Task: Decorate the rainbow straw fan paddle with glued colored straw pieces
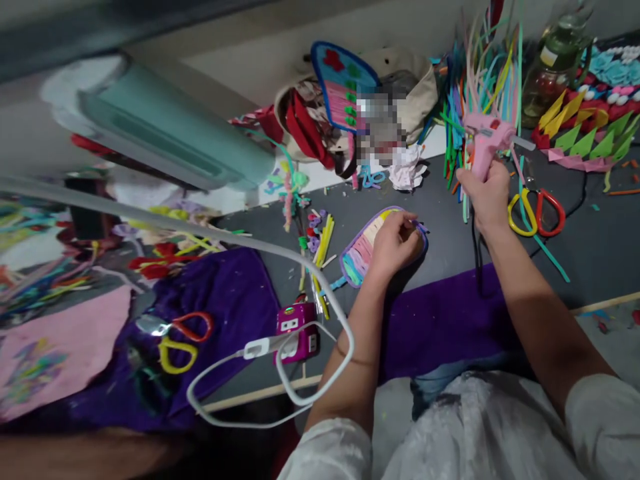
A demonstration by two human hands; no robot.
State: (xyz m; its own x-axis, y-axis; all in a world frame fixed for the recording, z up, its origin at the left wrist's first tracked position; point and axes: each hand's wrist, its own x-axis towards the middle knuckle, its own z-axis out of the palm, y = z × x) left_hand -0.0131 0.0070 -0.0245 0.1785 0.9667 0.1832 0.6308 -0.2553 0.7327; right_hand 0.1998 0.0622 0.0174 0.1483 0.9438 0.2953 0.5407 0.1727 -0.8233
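Observation:
My right hand (490, 193) is wrapped round the handle of a pink hot glue gun (489, 137), raised over the table with its nozzle pointing right. Below it hangs a dark cord. My left hand (397, 241) rests on an oval pipe-cleaner fan (357, 255) with a purple rim and stripes of yellow, cream, pink and blue. Its fingers are curled together near the fan's right end; what they pinch, if anything, is hidden. A blue stem sticks out at the fan's lower left. Scissors (537, 212) with yellow and red handles lie right of my right hand.
A pink power block (296, 330) with a white looped cable stands left of my left forearm. More scissors (186, 341) lie on purple cloth (225, 287). Pipe cleaners (480, 80), a glass jug (553, 70) and a finished-looking fan (345, 87) stand at the back. A bare forearm shows lower left.

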